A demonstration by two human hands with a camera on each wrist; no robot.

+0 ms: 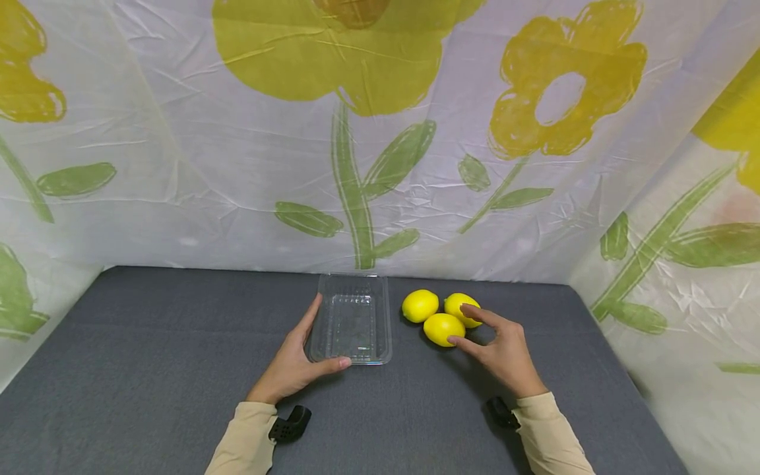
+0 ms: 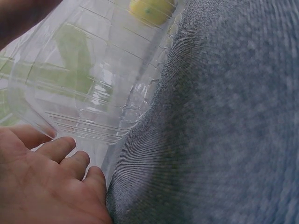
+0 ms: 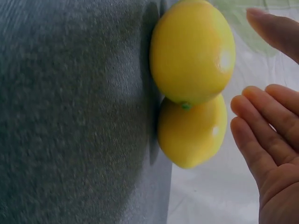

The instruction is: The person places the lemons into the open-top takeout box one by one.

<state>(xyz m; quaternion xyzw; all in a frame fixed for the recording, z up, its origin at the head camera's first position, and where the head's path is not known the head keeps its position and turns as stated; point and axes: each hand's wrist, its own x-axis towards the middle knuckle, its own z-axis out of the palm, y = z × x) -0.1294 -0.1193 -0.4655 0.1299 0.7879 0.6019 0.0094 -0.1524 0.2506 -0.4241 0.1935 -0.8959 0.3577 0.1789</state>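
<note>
A clear plastic container (image 1: pixel 351 323) lies on the cloth-covered table. My left hand (image 1: pixel 289 364) holds its near left corner, thumb along the front rim and fingers along the left side. In the left wrist view, the fingertips (image 2: pixel 63 148) are at the container's ribbed wall. To the right of the container sit three yellow lemons: a left one (image 1: pixel 420 306), a front one (image 1: pixel 444 329) and a back right one (image 1: pixel 460 307). Over the right side of the group hovers my right hand (image 1: pixel 505 349), thumb and fingers spread. The right wrist view shows a gap between that hand and the lemons.
Dark grey cloth (image 1: pixel 178 343) covers the table. Behind it and along the sides hangs a pale sheet (image 1: pixel 225 165) printed with yellow flowers and green leaves. A black device (image 1: pixel 289 424) is worn at the left wrist, another (image 1: pixel 502 413) at the right.
</note>
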